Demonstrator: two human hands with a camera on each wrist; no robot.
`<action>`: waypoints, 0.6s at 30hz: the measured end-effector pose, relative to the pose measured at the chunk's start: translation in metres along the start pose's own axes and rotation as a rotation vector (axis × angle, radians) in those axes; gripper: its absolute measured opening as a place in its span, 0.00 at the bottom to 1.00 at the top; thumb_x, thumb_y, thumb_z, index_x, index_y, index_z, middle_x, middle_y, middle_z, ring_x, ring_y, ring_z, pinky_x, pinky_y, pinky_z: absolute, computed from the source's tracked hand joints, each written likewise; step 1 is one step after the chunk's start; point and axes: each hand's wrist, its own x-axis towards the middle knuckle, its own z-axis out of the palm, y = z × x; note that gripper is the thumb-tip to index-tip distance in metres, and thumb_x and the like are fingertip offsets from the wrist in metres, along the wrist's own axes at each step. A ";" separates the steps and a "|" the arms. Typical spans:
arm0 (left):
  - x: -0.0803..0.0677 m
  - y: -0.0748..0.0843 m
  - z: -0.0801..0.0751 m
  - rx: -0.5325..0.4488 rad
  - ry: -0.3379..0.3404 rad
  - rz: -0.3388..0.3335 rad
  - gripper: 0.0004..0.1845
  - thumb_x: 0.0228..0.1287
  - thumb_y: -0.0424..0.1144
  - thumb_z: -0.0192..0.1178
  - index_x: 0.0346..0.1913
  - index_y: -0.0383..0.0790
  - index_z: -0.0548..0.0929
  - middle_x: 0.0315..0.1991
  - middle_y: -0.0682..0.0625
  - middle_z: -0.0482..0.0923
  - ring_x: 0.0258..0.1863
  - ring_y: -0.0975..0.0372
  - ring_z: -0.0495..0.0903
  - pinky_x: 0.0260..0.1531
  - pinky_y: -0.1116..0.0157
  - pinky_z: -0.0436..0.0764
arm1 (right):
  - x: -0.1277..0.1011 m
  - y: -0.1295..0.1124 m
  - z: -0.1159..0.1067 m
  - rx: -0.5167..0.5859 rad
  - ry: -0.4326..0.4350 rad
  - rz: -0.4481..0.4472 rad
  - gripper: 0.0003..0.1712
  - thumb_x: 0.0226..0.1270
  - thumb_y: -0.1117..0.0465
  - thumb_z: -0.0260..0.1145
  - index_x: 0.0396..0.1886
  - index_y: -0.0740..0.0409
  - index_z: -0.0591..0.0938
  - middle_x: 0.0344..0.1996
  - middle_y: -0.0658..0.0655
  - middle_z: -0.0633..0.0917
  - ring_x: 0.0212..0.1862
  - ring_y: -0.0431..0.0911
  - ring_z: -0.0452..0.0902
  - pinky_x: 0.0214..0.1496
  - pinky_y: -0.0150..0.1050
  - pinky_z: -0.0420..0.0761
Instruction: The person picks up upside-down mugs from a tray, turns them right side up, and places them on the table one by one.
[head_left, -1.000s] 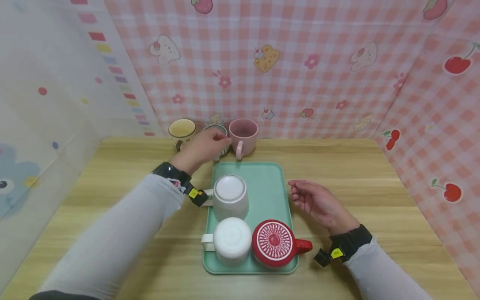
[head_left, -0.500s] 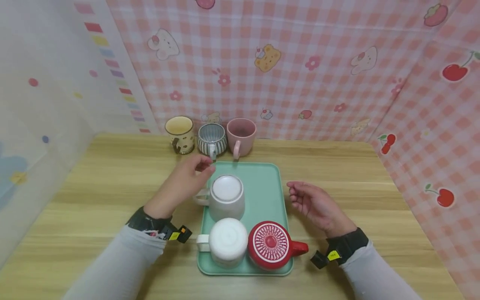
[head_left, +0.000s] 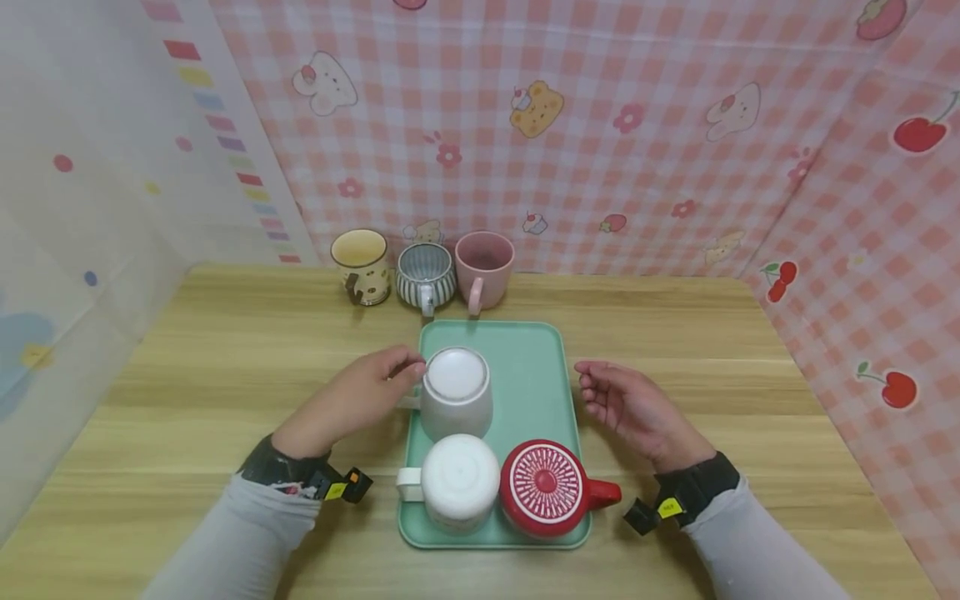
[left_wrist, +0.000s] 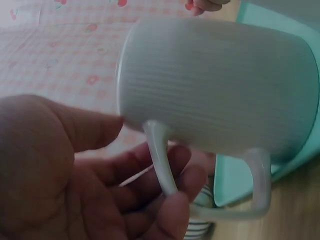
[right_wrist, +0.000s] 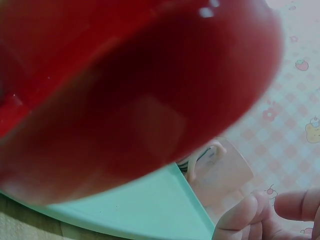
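Our left hand [head_left: 356, 402], loosely curled and holding nothing, lies beside the handle [head_left: 409, 402] of the upturned gray mug [head_left: 456, 412] on the tray [head_left: 534, 375], nearer than our loosely curled, empty right hand [head_left: 632, 410] opposite.

Place: a cloth-walled tabletop nook; what building it stands in cannot be told
Tabletop [head_left: 660, 329]: wood-grain, under and around the green tray [head_left: 528, 367]
Back cloth [head_left: 570, 179]: pink gingham with bear and strawberry prints, beyond the tray
Right cloth [head_left: 862, 292]: gingham with cherries, right of the tray
Left cloth [head_left: 120, 217]: pale, dotted, left of the tray
Household crockery: yellow mug [head_left: 363, 271], striped cup [head_left: 420, 287], pink mug [head_left: 491, 283], beyond the tray
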 end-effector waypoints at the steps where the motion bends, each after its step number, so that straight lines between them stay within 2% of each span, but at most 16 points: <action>1: 0.000 -0.001 0.000 0.011 -0.012 0.000 0.14 0.83 0.50 0.48 0.56 0.48 0.80 0.50 0.46 0.82 0.49 0.55 0.78 0.52 0.53 0.80 | 0.000 0.000 0.000 0.001 0.002 0.002 0.15 0.85 0.56 0.53 0.54 0.56 0.83 0.39 0.48 0.84 0.41 0.40 0.79 0.45 0.29 0.83; 7: 0.004 -0.013 -0.002 0.036 -0.096 0.030 0.12 0.83 0.47 0.49 0.55 0.48 0.81 0.44 0.49 0.81 0.45 0.57 0.77 0.49 0.57 0.78 | 0.000 0.000 0.000 0.002 -0.003 0.004 0.15 0.85 0.56 0.54 0.53 0.57 0.83 0.38 0.48 0.84 0.41 0.40 0.78 0.45 0.29 0.83; 14: 0.006 -0.020 0.002 0.023 -0.128 0.121 0.12 0.82 0.47 0.52 0.46 0.45 0.81 0.34 0.52 0.76 0.38 0.58 0.75 0.42 0.60 0.76 | -0.001 0.001 0.000 0.002 -0.015 0.004 0.15 0.85 0.56 0.54 0.55 0.58 0.83 0.38 0.48 0.84 0.41 0.40 0.78 0.45 0.29 0.83; 18: 0.006 -0.021 0.004 0.027 -0.153 0.141 0.14 0.83 0.49 0.50 0.46 0.44 0.81 0.33 0.53 0.74 0.38 0.59 0.75 0.42 0.60 0.76 | -0.001 0.001 0.001 0.012 -0.004 0.012 0.15 0.85 0.55 0.54 0.56 0.59 0.82 0.39 0.49 0.84 0.41 0.40 0.78 0.45 0.29 0.83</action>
